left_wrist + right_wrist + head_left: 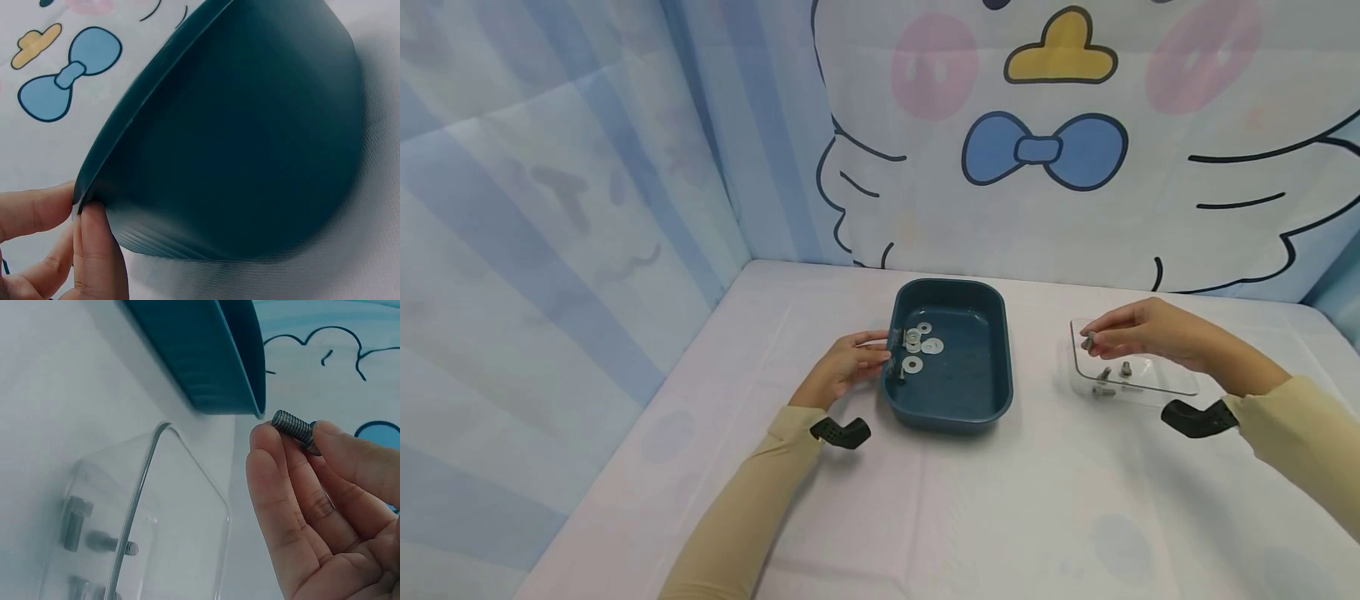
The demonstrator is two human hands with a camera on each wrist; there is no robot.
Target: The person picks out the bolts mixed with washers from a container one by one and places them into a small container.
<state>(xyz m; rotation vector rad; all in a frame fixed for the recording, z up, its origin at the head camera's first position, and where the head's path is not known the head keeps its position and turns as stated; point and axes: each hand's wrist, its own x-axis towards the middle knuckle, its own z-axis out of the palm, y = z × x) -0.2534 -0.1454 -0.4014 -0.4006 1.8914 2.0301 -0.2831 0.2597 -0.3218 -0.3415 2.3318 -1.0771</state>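
One threaded metal bolt [295, 427] in right grip [322, 509], smooth teal tray rim [124, 112] in left grip [844, 367]

Head view looks forward and down across the surface [1000, 517]; left wrist's, right up against the teal bin [244, 137]; right wrist's, beside the clear box [135, 500], catches that bin too!

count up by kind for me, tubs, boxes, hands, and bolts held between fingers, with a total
Blue tub: 1
Clear box: 1
Hands: 2 (left hand, right hand)
Held bolt: 1
Total: 5
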